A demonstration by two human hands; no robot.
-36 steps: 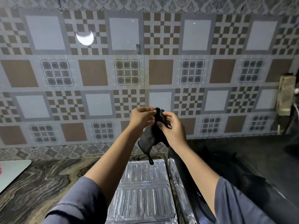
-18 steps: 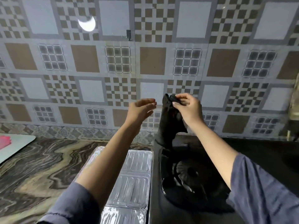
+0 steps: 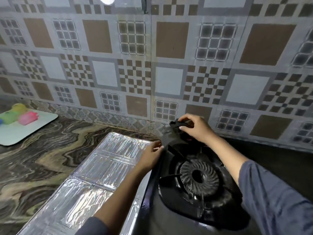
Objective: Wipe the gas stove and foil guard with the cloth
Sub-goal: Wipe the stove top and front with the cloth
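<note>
No legible writing. Right hand (image 3: pixel 194 128) pinching black cloth (image 3: pixel 171 134) above stove (image 3: pixel 194 177) rear edge, centre frame; left hand (image 3: pixel 150 155) loosely curled, grip unclear, at foil guard (image 3: pixel 101 163) edge; bare worktop (image 3: pixel 42 155) lower left.

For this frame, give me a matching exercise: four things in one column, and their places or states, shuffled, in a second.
Things:
1. cloth
2. foil guard
3. burner
4. white board

Places or states:
A. lying flat on the counter, left of the stove
B. far left, with colourful items on it
C. pinched in the right hand, with the left hand at its lower edge
D. round and black, set in the stove top

Pairs: 1-C, 2-A, 3-D, 4-B
</note>
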